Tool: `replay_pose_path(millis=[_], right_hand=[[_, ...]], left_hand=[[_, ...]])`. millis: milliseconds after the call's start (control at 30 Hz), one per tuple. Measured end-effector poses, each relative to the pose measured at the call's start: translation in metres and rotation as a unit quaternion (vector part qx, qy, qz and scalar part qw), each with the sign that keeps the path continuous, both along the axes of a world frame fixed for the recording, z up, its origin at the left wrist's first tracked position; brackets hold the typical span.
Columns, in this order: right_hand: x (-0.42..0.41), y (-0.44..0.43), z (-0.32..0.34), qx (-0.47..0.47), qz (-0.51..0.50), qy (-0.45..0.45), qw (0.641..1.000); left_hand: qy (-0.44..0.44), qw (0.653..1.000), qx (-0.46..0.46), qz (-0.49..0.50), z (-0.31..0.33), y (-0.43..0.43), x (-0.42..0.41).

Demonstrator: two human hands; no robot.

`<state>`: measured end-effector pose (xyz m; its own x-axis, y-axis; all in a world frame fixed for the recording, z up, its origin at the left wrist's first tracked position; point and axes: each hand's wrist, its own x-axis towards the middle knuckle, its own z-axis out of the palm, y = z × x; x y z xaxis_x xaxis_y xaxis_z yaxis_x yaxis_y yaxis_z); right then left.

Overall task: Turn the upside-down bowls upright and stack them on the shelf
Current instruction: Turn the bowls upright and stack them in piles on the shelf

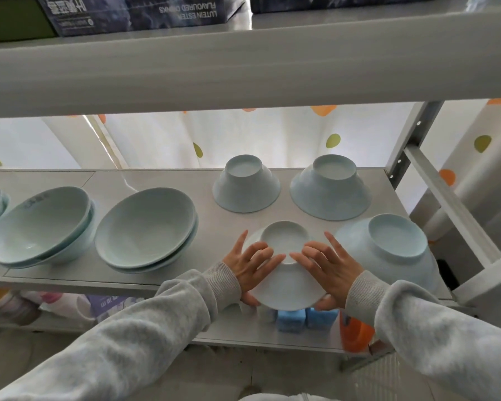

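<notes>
both my left hand (250,263) and right hand (327,263) clasp the inverted pale-blue ceramic bowl (287,285), thumbs under its six o'clock rim; recommend flipping clear of the grey shelf edge (70,285).

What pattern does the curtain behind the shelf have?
The white fabric curtain has scattered orange and olive-green dots, seen in the head view, the only one.

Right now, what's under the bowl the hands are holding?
Below the held bowl, on the lower shelf, blue blocks peek out. Anything directly beneath it is hidden.
</notes>
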<state>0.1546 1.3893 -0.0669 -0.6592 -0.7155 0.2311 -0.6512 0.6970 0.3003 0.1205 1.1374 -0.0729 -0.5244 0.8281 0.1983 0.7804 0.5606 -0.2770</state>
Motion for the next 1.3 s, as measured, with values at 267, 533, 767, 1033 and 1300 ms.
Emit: replay_pose_path(millis=[267, 533, 767, 1033, 1300], right_hand=[[0.005, -0.003, 0.000, -0.034, 0.011, 0.015, 0.999], [-0.010, 0.017, 0.090, -0.295, 0.111, -0.137, 0.939], [-0.058, 0.008, 0.120, -0.587, -0.147, -0.331, 0.724], [-0.056, 0.007, 0.092, -0.569, -0.361, -0.571, 0.468], [-0.061, -0.012, 0.080, -0.609, -0.391, -0.551, 0.416]], left_hand=[[0.065, 0.996, 0.033, -0.058, 0.007, 0.001, 0.006], [-0.199, 0.921, 0.329, -0.066, 0.082, 0.004, 0.016], [-0.632, 0.508, 0.584, 0.037, 0.099, 0.011, 0.001], [-0.706, 0.217, 0.642, 0.205, 0.059, 0.004, -0.010], [-0.635, 0.199, 0.686, 0.294, 0.059, -0.008, -0.009]])
